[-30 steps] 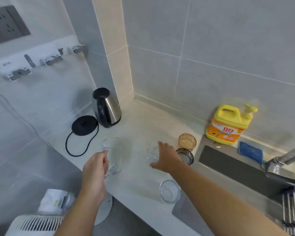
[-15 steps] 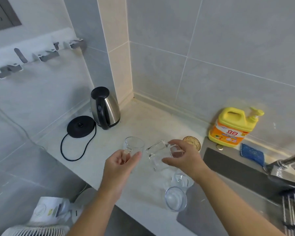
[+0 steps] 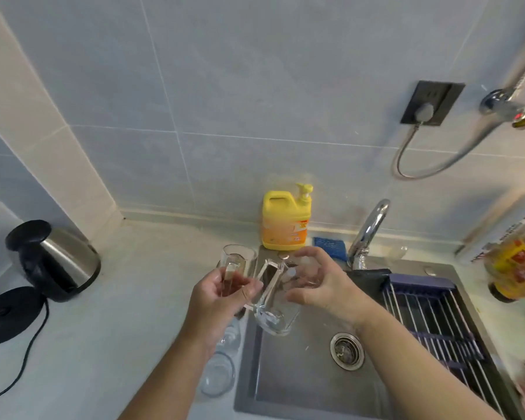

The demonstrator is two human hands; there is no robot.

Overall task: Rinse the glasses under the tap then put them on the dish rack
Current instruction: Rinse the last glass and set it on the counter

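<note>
A yellow soap bottle [image 3: 286,219] stands against the wall. Just right of it lies a blue sponge [image 3: 329,245]. Well left of it sits a steel kettle [image 3: 53,259], with its black base [image 3: 11,313] just beside it. Up and right of the bottle, a dark socket [image 3: 432,103] holds a plug.

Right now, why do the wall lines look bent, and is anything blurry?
Head view: the wide-angle lens bows the tile lines; head view: the yellow-labelled bottle at the right edge is smeared; head view: the upright glass in the left hand and tilted glass in the right hand show only faint rims; head view: soft light, a bright highlight on the tap.
</note>
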